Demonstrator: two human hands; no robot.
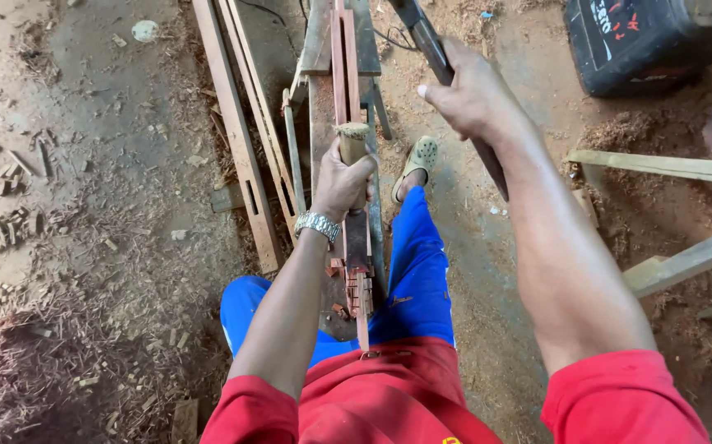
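Chisel [354, 152], upright in closed left hand [341, 182] over reddish strip [341, 66]; right hand [473, 97] grips raised striking bar [430, 45]: strike squarely on handle top.

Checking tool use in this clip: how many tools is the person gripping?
2: a wooden-handled chisel upright in the left hand over the workpiece, and a long dark bar raised in the right hand.

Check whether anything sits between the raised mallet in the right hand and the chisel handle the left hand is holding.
Nothing visible does. The left hand grips the chisel handle below its top, leaving the end bare. The right hand holds the mallet up to the right, with open air between them.
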